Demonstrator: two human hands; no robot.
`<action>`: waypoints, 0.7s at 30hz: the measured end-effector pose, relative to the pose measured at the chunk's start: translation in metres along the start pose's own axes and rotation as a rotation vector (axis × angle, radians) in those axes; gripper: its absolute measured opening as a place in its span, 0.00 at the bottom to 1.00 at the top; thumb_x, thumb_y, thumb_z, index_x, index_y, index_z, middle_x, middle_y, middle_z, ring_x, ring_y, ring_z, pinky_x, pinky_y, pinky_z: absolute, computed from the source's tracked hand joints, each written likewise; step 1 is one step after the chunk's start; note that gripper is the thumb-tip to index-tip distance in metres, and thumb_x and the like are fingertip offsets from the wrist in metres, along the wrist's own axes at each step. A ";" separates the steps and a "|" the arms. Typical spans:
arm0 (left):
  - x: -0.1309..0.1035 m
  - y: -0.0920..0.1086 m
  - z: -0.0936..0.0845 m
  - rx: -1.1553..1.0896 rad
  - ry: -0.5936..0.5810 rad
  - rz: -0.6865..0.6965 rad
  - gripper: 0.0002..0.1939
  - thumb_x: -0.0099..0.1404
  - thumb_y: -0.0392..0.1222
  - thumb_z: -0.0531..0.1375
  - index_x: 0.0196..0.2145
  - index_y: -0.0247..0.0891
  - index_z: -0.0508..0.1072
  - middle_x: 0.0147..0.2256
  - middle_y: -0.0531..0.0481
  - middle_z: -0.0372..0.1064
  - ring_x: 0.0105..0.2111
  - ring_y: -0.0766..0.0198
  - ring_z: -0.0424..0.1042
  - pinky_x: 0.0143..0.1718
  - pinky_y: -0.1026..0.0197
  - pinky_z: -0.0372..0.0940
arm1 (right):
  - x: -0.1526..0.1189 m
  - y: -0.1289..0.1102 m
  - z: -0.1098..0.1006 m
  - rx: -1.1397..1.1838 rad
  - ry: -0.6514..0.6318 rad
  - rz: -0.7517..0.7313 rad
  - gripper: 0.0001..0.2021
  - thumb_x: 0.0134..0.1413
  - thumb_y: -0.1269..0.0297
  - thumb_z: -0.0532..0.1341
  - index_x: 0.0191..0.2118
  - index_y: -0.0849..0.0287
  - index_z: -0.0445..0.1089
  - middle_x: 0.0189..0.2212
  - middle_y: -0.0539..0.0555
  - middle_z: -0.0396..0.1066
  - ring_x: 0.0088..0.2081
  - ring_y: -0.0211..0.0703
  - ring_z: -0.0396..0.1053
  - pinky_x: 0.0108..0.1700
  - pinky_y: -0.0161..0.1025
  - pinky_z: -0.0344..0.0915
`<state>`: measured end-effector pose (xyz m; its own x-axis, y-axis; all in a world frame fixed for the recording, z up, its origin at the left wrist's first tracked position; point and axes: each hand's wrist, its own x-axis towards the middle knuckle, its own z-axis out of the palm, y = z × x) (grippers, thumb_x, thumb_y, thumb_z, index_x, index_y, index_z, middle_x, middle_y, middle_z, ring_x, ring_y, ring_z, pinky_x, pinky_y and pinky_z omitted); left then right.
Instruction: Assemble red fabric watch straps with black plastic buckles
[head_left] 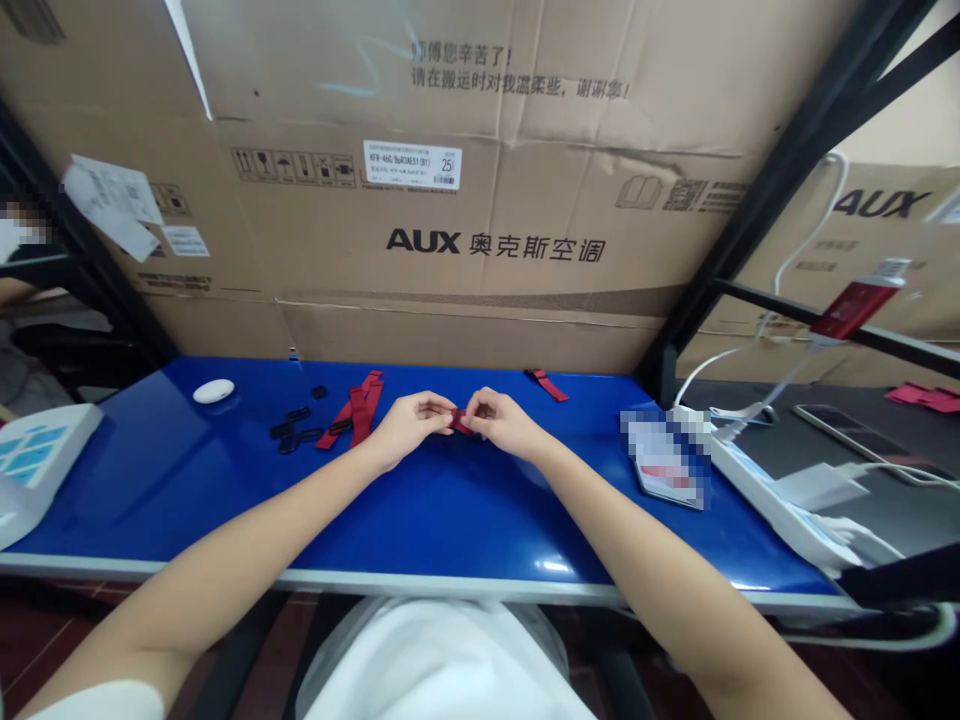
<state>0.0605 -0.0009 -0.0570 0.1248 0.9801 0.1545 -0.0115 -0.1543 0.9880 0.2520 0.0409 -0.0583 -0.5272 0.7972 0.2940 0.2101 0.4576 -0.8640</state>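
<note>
Above the middle of the blue table, my left hand (415,425) and my right hand (499,420) meet at a small red strap piece (460,421). Fingers of both hands pinch it, one hand at each side. Something dark shows under it, too small to make out. Left of my left hand lie several red straps (360,408), partly overlapping. Beside them are several black plastic buckles (286,432). Another short red strap with a black end (551,385) lies near the back edge, right of my hands.
A large cardboard box (480,200) stands behind the blue table (450,520). A white oval object (214,391) and a white device (45,465) are at left. At right are a phone (664,460), a white power strip (780,500), cables and a black frame post (772,180).
</note>
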 end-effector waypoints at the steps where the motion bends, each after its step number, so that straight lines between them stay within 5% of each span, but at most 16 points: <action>1: 0.000 0.000 -0.001 -0.029 -0.012 -0.013 0.17 0.51 0.41 0.71 0.37 0.32 0.75 0.33 0.48 0.74 0.34 0.63 0.74 0.41 0.54 0.72 | 0.000 0.000 0.001 0.040 -0.009 0.012 0.08 0.48 0.61 0.63 0.26 0.58 0.66 0.28 0.49 0.65 0.26 0.36 0.63 0.30 0.37 0.62; 7: -0.002 0.002 -0.003 -0.089 -0.085 -0.049 0.19 0.51 0.41 0.71 0.39 0.32 0.73 0.34 0.47 0.74 0.36 0.61 0.76 0.42 0.54 0.71 | -0.003 -0.009 0.005 0.397 -0.028 0.073 0.15 0.43 0.59 0.69 0.33 0.57 0.64 0.25 0.48 0.69 0.26 0.38 0.68 0.30 0.38 0.65; 11: -0.003 0.005 -0.004 -0.098 -0.156 -0.057 0.21 0.51 0.42 0.72 0.40 0.33 0.72 0.37 0.44 0.75 0.38 0.60 0.76 0.44 0.54 0.70 | 0.000 -0.007 0.002 0.439 -0.057 0.023 0.13 0.47 0.59 0.66 0.37 0.57 0.66 0.28 0.49 0.70 0.28 0.40 0.69 0.36 0.43 0.67; 16: 0.000 0.013 -0.013 -0.099 -0.132 -0.052 0.19 0.49 0.42 0.73 0.36 0.33 0.73 0.33 0.48 0.74 0.34 0.63 0.75 0.40 0.57 0.71 | 0.005 0.017 -0.012 -0.162 0.129 -0.126 0.12 0.49 0.68 0.61 0.43 0.56 0.70 0.42 0.56 0.68 0.44 0.48 0.66 0.50 0.50 0.62; 21: 0.008 0.014 -0.034 -0.011 -0.075 -0.045 0.21 0.47 0.45 0.73 0.37 0.33 0.75 0.33 0.47 0.75 0.32 0.63 0.75 0.39 0.57 0.72 | 0.007 0.042 -0.020 -0.542 0.141 -0.025 0.11 0.48 0.66 0.65 0.41 0.54 0.73 0.41 0.58 0.65 0.45 0.52 0.60 0.52 0.53 0.57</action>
<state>0.0279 0.0084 -0.0415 0.1992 0.9738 0.1095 -0.0147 -0.1088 0.9940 0.2736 0.0737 -0.0844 -0.4301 0.8116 0.3953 0.6120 0.5841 -0.5332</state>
